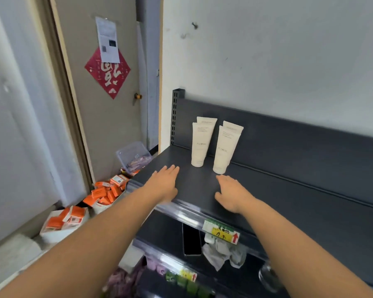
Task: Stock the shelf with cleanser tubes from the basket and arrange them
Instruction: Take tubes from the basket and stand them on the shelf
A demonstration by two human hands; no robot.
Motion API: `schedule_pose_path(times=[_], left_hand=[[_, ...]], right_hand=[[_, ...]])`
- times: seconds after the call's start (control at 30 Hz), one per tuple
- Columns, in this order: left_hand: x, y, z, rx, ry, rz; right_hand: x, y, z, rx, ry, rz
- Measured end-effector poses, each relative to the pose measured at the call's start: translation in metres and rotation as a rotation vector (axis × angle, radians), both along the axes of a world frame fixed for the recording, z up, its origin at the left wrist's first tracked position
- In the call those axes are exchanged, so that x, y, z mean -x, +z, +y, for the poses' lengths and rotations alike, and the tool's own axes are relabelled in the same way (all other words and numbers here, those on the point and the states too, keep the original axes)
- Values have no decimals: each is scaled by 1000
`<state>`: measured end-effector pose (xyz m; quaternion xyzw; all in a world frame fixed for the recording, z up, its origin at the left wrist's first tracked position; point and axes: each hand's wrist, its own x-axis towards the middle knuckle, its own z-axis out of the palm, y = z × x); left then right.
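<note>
Here, a person reaches both bare arms over the top board of a dark grey shelf (278,190), palms down and fingers spread. The left hand (165,183) hovers flat at about 10 o'clock from the frame's centre, empty; the right hand (233,194) sits at roughly 2 o'clock of it, likewise empty and loosely splayed, its thumb out to the side. Whether either palm touches the board cannot be told.

Four white cleanser tubes (199,145) stand cap-down at 12 o'clock from the hands, in two pairs, one tube directly behind another in each pair, near the shelf's back panel. The right-hand front tube (225,149) stands just beyond the right fingertips, not touching them. Nothing lies between the hands and the tubes.

A slotted upright post (174,117) marks the shelf's left rear corner. On the front rail at 5 o'clock hangs a green and yellow price label (221,232) with a red arrow. Below it, a lower shelf holds a black phone (191,239) and crumpled white wrapping (220,252).

At 8 o'clock, orange boxes (103,194) spill across the floor beside a clear plastic bin (131,155). A brown door (108,108) at 11 o'clock carries a red diamond poster (108,76) and a pinned paper notice (108,39).
</note>
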<state>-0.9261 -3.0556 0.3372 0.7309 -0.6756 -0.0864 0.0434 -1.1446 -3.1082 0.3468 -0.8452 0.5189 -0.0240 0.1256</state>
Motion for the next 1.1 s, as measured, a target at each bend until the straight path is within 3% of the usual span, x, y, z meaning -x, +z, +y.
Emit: schedule_pose_path(times=[0.43,0.87,1.1], left_hand=[[-51,-9,135,98,338,-9],[-197,-42,276,53,616,2],[-260,-103,346,-57,728,77]], right_hand=[[-75,12,64,103,365,-38],[-268,-20,157,150,698,-81],[-346,-69,188,57,789,-51]])
